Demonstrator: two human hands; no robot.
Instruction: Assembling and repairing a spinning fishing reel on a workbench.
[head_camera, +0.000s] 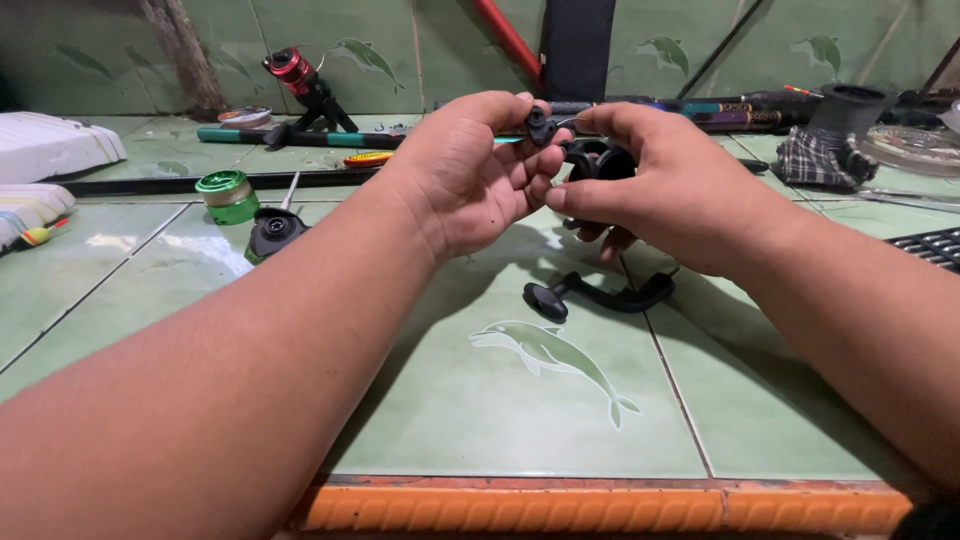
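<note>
Green tiles with pale dolphin figures cover the floor (520, 420) and run up the wall at the top of the frame, with an orange edge strip (600, 508) along the bottom. Both my hands meet at upper centre. My left hand (470, 175) pinches a small black part (540, 126) between thumb and fingertips, the grip pressed together on it. My right hand (665, 185) wraps a black fishing reel body (598, 160), fingers curled around it so most of it is hidden; the small part sits just beside the reel body, and a thin wire curves between them. I cannot tell whether part and body are joined.

Below my hands, at centre, a black crank handle (600, 297) lies flat on a tile. At the left lie a green spool (227, 195) and, near it, a dark round reel part (274, 232). In the upper left, a reel with a red spool (296, 78) stands on a fishing rod (300, 138). More rods (720, 112) lie along the wall at upper right, beside a checked cloth (815, 155).
</note>
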